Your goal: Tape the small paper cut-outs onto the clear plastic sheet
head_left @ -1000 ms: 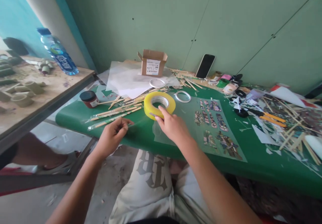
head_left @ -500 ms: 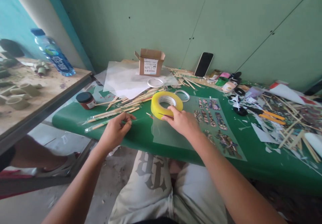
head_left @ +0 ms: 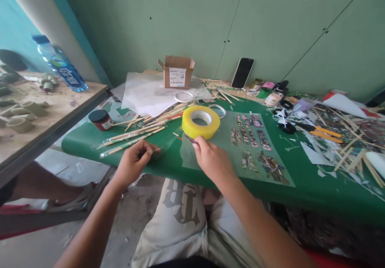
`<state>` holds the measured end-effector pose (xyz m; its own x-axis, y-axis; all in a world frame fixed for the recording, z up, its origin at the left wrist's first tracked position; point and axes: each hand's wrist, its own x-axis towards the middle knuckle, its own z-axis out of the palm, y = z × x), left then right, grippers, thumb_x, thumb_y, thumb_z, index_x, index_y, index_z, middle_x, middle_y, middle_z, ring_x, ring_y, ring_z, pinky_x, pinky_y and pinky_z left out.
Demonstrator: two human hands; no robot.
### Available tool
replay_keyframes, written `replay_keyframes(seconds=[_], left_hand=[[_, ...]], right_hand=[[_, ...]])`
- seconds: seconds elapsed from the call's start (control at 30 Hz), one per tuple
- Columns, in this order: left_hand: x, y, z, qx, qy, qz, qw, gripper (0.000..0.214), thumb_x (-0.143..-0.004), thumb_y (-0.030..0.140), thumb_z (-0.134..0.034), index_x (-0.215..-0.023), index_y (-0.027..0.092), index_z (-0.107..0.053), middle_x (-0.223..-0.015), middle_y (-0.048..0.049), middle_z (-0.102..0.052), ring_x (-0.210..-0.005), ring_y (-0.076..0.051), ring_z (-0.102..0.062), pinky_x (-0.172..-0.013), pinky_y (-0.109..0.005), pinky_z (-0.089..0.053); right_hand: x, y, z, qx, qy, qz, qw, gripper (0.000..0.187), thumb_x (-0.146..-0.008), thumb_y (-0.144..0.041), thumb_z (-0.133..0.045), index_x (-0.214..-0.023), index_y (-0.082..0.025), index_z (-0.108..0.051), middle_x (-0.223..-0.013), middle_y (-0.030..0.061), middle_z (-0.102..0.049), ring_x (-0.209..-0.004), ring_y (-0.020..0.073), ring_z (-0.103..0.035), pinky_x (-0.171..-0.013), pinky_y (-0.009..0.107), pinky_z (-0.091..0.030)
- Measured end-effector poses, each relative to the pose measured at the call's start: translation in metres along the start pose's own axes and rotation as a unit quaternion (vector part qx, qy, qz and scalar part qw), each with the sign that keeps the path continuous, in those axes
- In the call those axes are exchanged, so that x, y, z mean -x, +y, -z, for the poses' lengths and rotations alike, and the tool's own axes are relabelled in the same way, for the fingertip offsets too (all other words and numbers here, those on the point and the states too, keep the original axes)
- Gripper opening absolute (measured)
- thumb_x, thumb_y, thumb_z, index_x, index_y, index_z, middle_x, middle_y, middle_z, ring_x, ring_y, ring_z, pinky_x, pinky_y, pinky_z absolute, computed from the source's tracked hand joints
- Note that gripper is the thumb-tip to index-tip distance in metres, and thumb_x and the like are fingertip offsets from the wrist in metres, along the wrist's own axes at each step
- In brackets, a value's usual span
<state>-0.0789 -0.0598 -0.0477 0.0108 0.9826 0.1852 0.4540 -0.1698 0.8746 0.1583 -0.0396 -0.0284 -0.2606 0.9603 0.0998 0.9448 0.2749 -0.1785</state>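
Note:
My left hand (head_left: 134,161) is closed in a pinch near the table's front edge. From its fingertips a see-through strip of tape (head_left: 167,147), faint against the green, stretches to the right. My right hand (head_left: 213,156) grips a slim dark pointed tool (head_left: 190,139); its exact kind is unclear. Just beyond that tool a big yellow roll of tape (head_left: 197,130) lies flat. Under and beside the right hand is a clear sheet (head_left: 216,169) bearing several printed camouflage-patterned cutouts (head_left: 272,167). Left of the roll lie thin wooden sticks (head_left: 135,137), some wrapped in patterned film.
A dark-lidded jar (head_left: 101,120) stands at the left. Behind are an opened cardboard box (head_left: 178,72), white sheets (head_left: 141,93) and a leaning phone (head_left: 242,73). Orange-handled scissors (head_left: 326,135) lie among scraps at right. A water bottle (head_left: 61,65) stands on the side table; someone's leg shows below.
My right hand has drawn back from the roll's core toward me, with the dark tool still in its fingers. My left hand has moved slightly down and left.

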Motion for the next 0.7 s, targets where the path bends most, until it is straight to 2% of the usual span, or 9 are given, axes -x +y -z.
replay_keyframes(seconds=[0.17, 0.43, 0.7], left_hand=[[0.001, 0.001, 0.000, -0.013, 0.009, -0.007, 1.000, 0.024, -0.083, 0.042, -0.055, -0.071, 0.022, -0.049, -0.088, -0.0095, -0.075, -0.086, -0.023, -0.068, -0.077, -0.034, -0.051], [0.002, -0.002, -0.001, -0.015, 0.005, -0.017, 1.000, 0.022, -0.084, 0.039, -0.054, -0.071, 0.022, -0.048, -0.087, -0.0083, -0.074, -0.087, -0.023, -0.068, -0.077, -0.033, -0.049], [0.001, -0.002, 0.000, 0.002, 0.017, -0.023, 1.000, 0.020, -0.084, 0.036, -0.054, -0.071, 0.022, -0.048, -0.087, -0.0061, -0.073, -0.082, -0.020, -0.064, -0.074, -0.031, -0.048]], right_hand=[[-0.017, -0.018, -0.011, 0.008, 0.002, 0.001, 1.000, 0.029, -0.102, -0.026, -0.031, -0.113, -0.020, -0.057, -0.092, 0.0088, -0.073, -0.075, 0.0185, -0.070, -0.055, 0.024, -0.038], [-0.026, -0.020, -0.019, 0.030, 0.010, 0.005, 0.999, 0.031, -0.103, -0.026, -0.028, -0.118, -0.018, -0.055, -0.094, 0.0111, -0.072, -0.078, 0.0200, -0.072, -0.059, 0.023, -0.046], [-0.031, -0.027, -0.014, 0.067, -0.011, 0.011, 0.998, 0.032, -0.101, -0.021, -0.030, -0.115, -0.020, -0.058, -0.087, 0.0110, -0.072, -0.075, 0.0225, -0.073, -0.059, 0.026, -0.050]])
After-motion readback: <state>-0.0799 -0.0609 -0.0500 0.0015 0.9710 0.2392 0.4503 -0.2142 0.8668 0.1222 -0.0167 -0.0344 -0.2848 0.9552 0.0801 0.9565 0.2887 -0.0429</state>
